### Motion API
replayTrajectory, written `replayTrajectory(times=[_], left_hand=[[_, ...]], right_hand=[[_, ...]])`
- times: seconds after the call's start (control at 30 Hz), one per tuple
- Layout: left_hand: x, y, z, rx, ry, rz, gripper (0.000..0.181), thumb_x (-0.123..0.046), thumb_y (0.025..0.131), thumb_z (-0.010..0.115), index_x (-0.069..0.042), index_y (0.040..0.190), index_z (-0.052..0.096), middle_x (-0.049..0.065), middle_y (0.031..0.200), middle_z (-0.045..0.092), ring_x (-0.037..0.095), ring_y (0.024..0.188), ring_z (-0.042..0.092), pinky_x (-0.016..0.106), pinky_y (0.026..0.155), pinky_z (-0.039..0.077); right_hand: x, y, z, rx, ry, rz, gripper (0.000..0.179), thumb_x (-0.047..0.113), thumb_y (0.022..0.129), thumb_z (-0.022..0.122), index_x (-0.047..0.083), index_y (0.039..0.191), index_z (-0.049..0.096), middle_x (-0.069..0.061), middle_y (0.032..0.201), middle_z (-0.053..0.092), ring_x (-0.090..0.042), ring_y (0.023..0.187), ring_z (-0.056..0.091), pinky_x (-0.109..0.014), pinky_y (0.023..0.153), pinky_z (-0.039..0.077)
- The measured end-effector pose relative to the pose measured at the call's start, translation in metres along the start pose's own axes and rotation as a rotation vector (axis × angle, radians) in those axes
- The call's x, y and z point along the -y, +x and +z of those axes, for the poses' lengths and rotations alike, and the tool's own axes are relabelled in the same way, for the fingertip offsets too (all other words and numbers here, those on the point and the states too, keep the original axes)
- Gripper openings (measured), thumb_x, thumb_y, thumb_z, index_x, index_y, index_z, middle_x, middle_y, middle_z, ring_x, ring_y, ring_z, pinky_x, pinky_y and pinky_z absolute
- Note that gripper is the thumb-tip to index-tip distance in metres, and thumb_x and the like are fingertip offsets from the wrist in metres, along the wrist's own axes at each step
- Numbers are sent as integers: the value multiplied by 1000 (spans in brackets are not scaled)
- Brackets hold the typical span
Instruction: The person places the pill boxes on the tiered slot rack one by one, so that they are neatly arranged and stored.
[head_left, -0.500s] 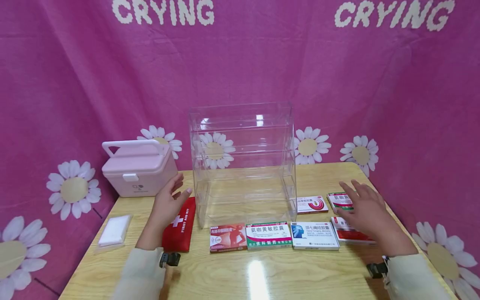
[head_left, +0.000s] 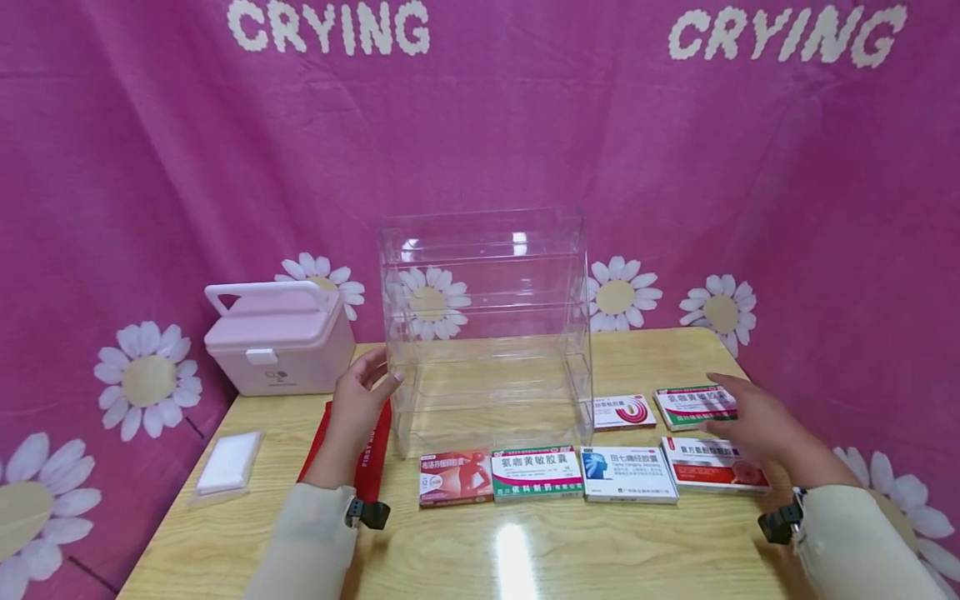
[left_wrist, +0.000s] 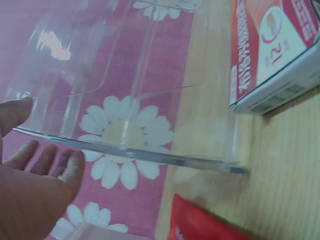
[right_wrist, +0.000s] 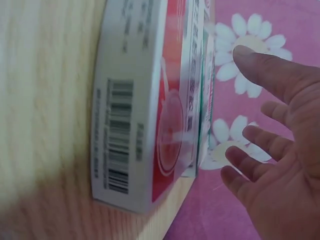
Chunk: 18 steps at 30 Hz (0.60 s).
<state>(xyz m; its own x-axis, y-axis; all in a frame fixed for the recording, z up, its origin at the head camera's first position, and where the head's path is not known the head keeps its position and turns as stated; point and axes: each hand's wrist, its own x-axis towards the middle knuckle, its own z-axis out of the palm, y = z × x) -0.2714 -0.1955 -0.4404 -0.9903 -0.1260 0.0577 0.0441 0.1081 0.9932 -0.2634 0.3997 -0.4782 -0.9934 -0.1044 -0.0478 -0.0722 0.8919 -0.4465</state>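
A clear plastic tiered rack (head_left: 487, 333) stands upright mid-table. My left hand (head_left: 360, 408) is at its left side, fingers loosely bent and thumb apart. In the left wrist view the thumb and fingers lie either side of the rack's edge (left_wrist: 125, 152); I cannot tell whether they touch it. Below that arm lies a red first aid pouch (head_left: 371, 467), partly covered. My right hand (head_left: 757, 429), holding nothing, hovers with fingers spread by a green-and-white medicine box (head_left: 686, 408) and a red-and-white medicine box (head_left: 712, 465). In the right wrist view its fingers are apart from the boxes.
In front of the rack lie an orange-red box (head_left: 456, 477), a green-and-white box (head_left: 537, 472) and a blue-and-white box (head_left: 628, 473). Another white box (head_left: 622, 412) is right of the rack. At left are a pink lidded case (head_left: 273, 350) and a white packet (head_left: 228, 461).
My left hand has moved right, up to the rack's side. My right hand has shifted right, uncovering more of the two medicine boxes near it.
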Motion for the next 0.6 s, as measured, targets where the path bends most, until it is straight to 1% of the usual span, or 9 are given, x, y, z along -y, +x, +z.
replayTrajectory(times=[0.1, 0.17, 0.23, 0.37, 0.5, 0.6], left_hand=[[4, 3, 3, -14, -47, 10, 59, 0, 104, 69, -6, 160, 52, 18, 162, 55, 32, 153, 48, 10, 98, 55], [6, 4, 6, -18, -62, 18, 60, 2, 103, 70, -5, 159, 52, 19, 161, 55, 33, 153, 48, 5, 92, 53], [7, 4, 7, -21, -73, 19, 60, 4, 102, 70, -3, 159, 51, 20, 161, 54, 34, 152, 48, 4, 90, 52], [10, 5, 9, -22, -90, 10, 60, 4, 103, 69, -3, 159, 51, 19, 162, 53, 34, 152, 47, 4, 91, 52], [13, 7, 10, -23, -123, -1, 60, 7, 103, 67, -2, 160, 50, 20, 163, 52, 35, 154, 46, 4, 90, 52], [16, 7, 8, -22, -142, 2, 60, 8, 103, 66, -1, 160, 49, 21, 164, 50, 37, 155, 45, 5, 90, 53]], right_hand=[[-6, 6, -3, 31, 43, 23, 98, 29, 93, 86, -3, 167, 31, -44, 160, 38, -65, 142, 40, -82, 112, 40], [-11, 9, -5, 64, 83, 59, 100, 30, 94, 85, -1, 169, 27, -45, 161, 36, -64, 141, 42, -81, 112, 42], [-14, 14, -6, 99, 129, 97, 103, 31, 95, 85, 1, 171, 24, -45, 161, 34, -62, 138, 42, -79, 111, 44], [-23, 22, -6, 139, 154, 136, 110, 36, 92, 88, 2, 172, 20, -44, 162, 31, -59, 133, 42, -76, 110, 46], [-31, 30, -5, 175, 131, 120, 115, 39, 88, 91, 1, 171, 20, -44, 161, 32, -56, 127, 47, -70, 105, 51], [-35, 35, -3, 208, 128, 98, 116, 40, 88, 91, 0, 171, 21, -45, 160, 33, -55, 125, 49, -71, 106, 50]])
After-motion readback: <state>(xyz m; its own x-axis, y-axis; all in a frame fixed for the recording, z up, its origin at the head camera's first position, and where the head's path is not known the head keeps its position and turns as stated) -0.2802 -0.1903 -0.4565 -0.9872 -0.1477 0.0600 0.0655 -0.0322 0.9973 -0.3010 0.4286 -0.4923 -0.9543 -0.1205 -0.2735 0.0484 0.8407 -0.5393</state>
